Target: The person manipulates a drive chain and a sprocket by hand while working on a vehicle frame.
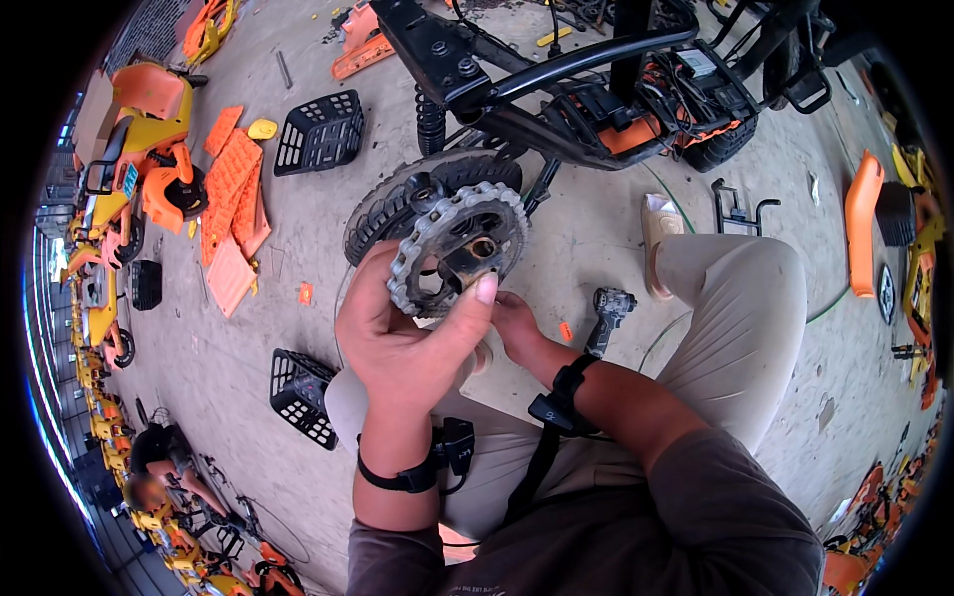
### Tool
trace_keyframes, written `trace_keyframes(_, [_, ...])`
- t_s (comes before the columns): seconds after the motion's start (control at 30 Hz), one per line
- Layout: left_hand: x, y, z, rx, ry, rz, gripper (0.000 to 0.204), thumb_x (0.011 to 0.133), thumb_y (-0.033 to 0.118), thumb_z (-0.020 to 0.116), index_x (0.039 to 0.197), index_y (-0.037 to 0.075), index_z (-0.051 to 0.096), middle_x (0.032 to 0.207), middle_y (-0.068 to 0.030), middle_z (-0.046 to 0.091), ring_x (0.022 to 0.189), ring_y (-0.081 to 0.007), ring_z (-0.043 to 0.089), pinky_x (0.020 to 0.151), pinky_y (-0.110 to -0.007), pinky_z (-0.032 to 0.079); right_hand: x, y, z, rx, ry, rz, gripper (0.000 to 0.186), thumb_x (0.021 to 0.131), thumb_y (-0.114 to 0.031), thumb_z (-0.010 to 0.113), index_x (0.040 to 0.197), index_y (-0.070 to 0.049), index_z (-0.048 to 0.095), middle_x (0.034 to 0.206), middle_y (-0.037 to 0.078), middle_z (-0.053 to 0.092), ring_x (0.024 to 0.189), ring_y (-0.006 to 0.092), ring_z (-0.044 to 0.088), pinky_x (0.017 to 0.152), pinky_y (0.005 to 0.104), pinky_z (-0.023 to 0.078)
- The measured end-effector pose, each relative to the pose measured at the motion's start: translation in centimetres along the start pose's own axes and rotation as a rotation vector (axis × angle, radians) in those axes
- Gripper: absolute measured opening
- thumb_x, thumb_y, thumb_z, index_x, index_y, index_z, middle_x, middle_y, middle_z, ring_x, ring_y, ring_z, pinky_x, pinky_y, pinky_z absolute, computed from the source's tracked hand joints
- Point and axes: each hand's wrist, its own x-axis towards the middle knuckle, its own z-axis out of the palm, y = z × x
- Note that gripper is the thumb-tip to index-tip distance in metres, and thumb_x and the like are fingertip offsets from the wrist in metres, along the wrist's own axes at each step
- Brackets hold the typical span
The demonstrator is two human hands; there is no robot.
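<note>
My left hand (pixel 402 343) is closed round the near left rim of a dark toothed sprocket (pixel 462 256), its thumb pressed on the front face. A grey roller chain (pixel 402 260) wraps the sprocket's edge. Just right of that thumb, low behind the sprocket, my right hand (pixel 519 328) has its fingers curled in; their tips, and whatever they hold, are hidden. Directly behind the sprocket is a black knobby tyre (pixel 373 223). It sits beneath a black vehicle frame (pixel 556 81) with a coil spring (pixel 429 121).
A cordless power driver (pixel 610 310) stands on the floor by my right forearm. Black plastic baskets (pixel 320 131) and orange panels (pixel 234 194) lie to the left. A black metal bracket (pixel 737 214) is beyond my right knee. At lower left, another person (pixel 164 452) sits near yellow vehicles.
</note>
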Motion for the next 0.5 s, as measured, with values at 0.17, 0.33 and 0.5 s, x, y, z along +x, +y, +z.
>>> trace_keyframes(0.17, [-0.06,0.01,-0.06,-0.025,0.0,0.004,0.037,0.072,0.007,0.087,0.098,-0.004,0.064,0.097,-0.0079,0.066,0.086,-0.0133,0.063,0.076,-0.025,0.05,-0.16,-0.06,0.18,0.03,-0.018,0.022,0.033,0.089,-0.023,0.074,0.108,0.003,0.063,0.097,0.007,0.065,0.092,0.0154,0.058,0.083,0.0304,0.047])
trace_keyframes(0.33, [0.03,0.08,0.13,-0.023,0.025,0.02,0.036,0.073,0.006,0.086,0.101,-0.004,0.064,0.099,-0.0076,0.067,0.087,-0.0128,0.064,0.078,-0.026,0.051,0.45,0.64,-0.06,0.019,-0.008,0.035,0.035,0.088,-0.022,0.075,0.109,0.002,0.061,0.099,0.009,0.065,0.095,0.0169,0.059,0.084,0.0311,0.048])
trace_keyframes(0.5, [0.15,0.7,0.43,-0.079,0.062,-0.11,0.038,0.078,0.006,0.084,0.108,-0.005,0.063,0.1,-0.0076,0.07,0.09,-0.0121,0.064,0.081,-0.026,0.052,0.0,0.83,-0.01,0.064,0.009,0.069,0.036,0.086,-0.021,0.078,0.108,0.001,0.06,0.099,0.009,0.065,0.095,0.0174,0.06,0.084,0.0319,0.049])
